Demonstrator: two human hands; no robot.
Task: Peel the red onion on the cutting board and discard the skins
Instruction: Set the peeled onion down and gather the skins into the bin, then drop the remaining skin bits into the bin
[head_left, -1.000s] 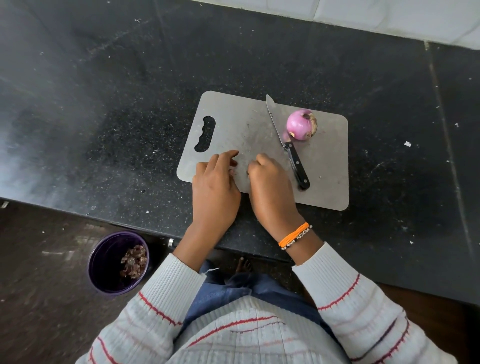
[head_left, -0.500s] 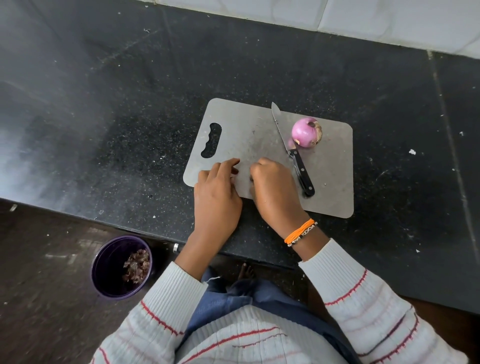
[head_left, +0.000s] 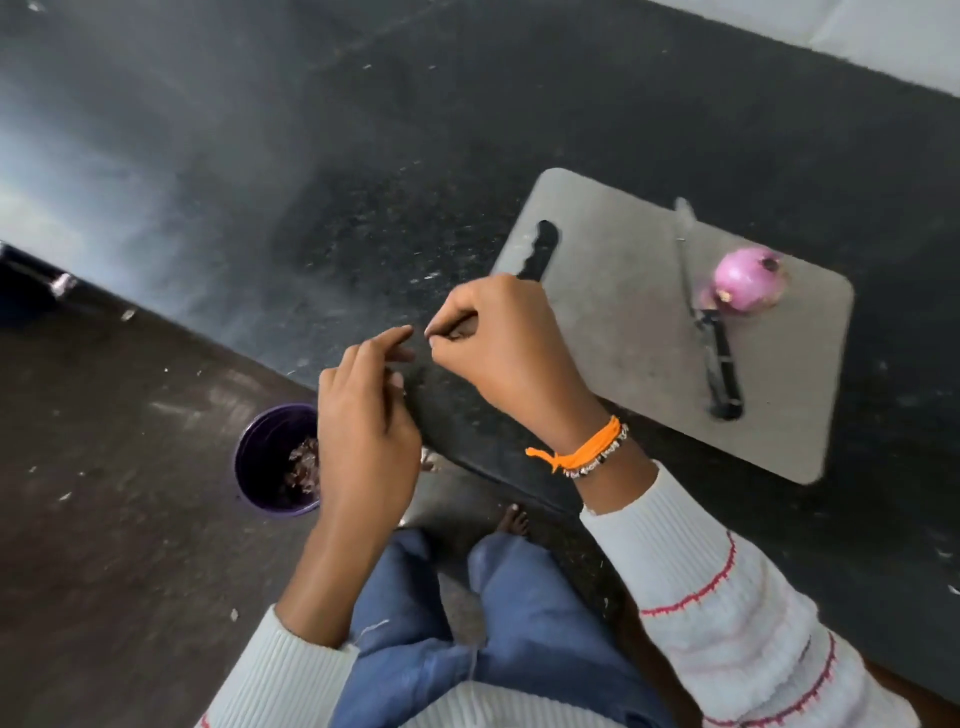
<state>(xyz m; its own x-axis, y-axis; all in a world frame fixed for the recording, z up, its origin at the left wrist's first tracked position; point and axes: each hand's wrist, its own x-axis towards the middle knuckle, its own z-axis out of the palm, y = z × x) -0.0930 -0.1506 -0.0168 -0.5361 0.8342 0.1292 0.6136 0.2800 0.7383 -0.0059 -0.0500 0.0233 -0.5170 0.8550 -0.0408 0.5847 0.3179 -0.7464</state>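
Two hands are up over the near edge of the bench. The right hand (head_left: 506, 345) has its fingers curled in a tight pinch, maybe on little bits of skin, but I cannot tell what is inside. The left hand (head_left: 366, 415) has loose, nearly straight fingers and holds nothing I can see.

The red onion (head_left: 748, 280) sits on the far right part of the cutting board (head_left: 613, 312). It looks smooth and pink, so most of the peeling looks done. The knife (head_left: 714, 343) lies just beside it.

Some skins are in the purple bin (head_left: 260, 462) down on the floor to the left. I think only the last scraps are left to drop in.

The bench (head_left: 363, 182) is dark, speckled stone. The floor (head_left: 104, 493) is dark brown.
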